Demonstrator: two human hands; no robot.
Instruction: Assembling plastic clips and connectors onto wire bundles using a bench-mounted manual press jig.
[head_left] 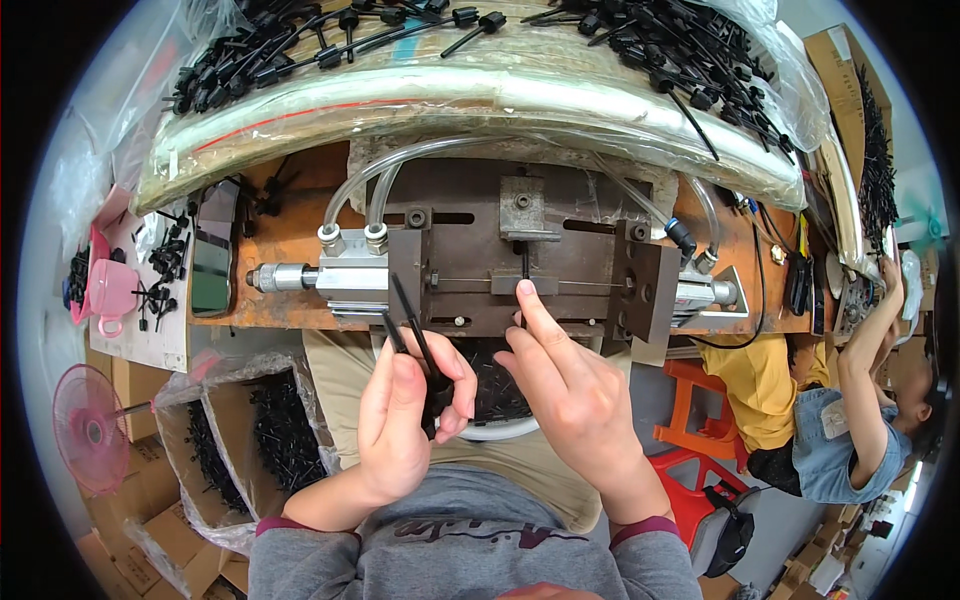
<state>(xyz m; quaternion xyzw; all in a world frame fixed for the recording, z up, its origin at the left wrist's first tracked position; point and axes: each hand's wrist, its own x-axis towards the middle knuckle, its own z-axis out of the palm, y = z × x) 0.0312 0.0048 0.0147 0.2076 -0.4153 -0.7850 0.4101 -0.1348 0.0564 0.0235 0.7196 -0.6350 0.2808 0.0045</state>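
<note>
My left hand (405,410) is closed around several black rod-like parts (415,325), their thin ends pointing up and away from me. A dark metal fixture (468,262) lies before me on the bench. At its middle, a thin black rod (525,262) stands out below a grey metal block (522,205). My right hand (575,390) has its index fingertip on that rod, over a small raised plate (508,284). Its other fingers curl below, and a dark piece shows between index and middle finger. The thumb is mostly hidden.
Silver air cylinders (355,278) with clear hoses (375,165) flank the fixture. Black parts (690,70) heap on a plastic-covered surface behind. A phone (213,250) and pink cup (110,290) lie left, above lined boxes (270,430). A person (850,430) works right, near a red stool (690,500).
</note>
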